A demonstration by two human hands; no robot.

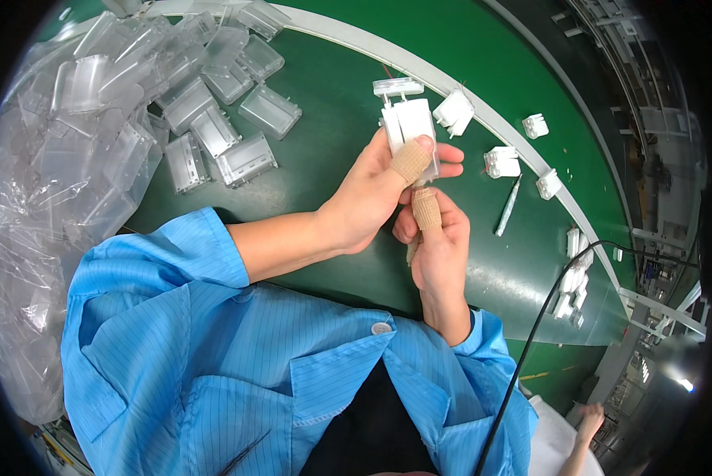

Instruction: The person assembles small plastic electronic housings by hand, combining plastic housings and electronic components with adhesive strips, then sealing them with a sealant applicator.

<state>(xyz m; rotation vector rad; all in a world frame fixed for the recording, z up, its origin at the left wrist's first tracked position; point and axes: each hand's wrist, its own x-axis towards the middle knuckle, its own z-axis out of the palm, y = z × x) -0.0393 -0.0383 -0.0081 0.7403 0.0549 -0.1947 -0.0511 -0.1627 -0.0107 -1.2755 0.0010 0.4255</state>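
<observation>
The left hand (372, 198) is closed around a white plastic part (410, 127), its bandaged thumb pressed on the part's front, holding it upright above the green table (324, 151). The right hand (439, 242), just below and touching the left, is curled shut with its bandaged thumb raised toward the part's lower edge; whether it grips anything cannot be told. Beyond the hands, more white parts (455, 111) lie along the table's pale edge strip (451, 87), with a slim white pen-like tool (507, 206) beside them. To the left, clear plastic cases (221, 127) spill from a clear bag (31, 198).
</observation>
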